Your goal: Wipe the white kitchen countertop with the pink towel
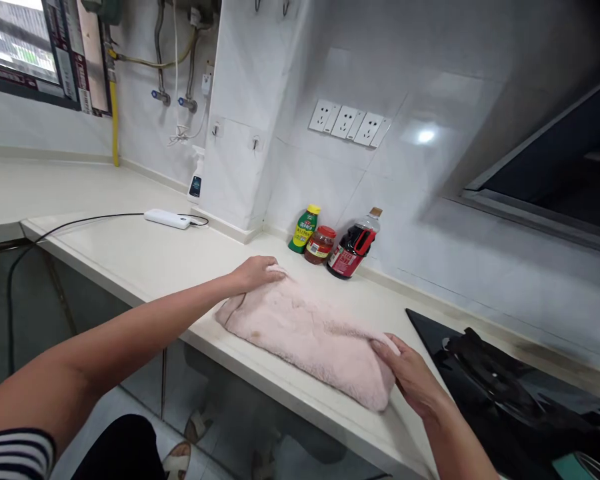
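A pale pink, fluffy cloth (300,327) lies folded on the white countertop (130,260), near its front edge. It has a small brownish spot toward the left. My left hand (255,273) pinches its far left corner, lifted a little off the counter. At the right end, my right hand (405,367) grips the upper edge between thumb and fingers. Between the two hands the far edge is raised. The fingertips of both hands are partly hidden by the fabric.
Against the wall stand a green bottle (305,230), a red-lidded jar (321,245) and a dark sauce bottle (354,247). A black gas stove (500,380) is at the right. Leftward lie a white power bank (167,219) with a black cable and a spray bottle (196,177).
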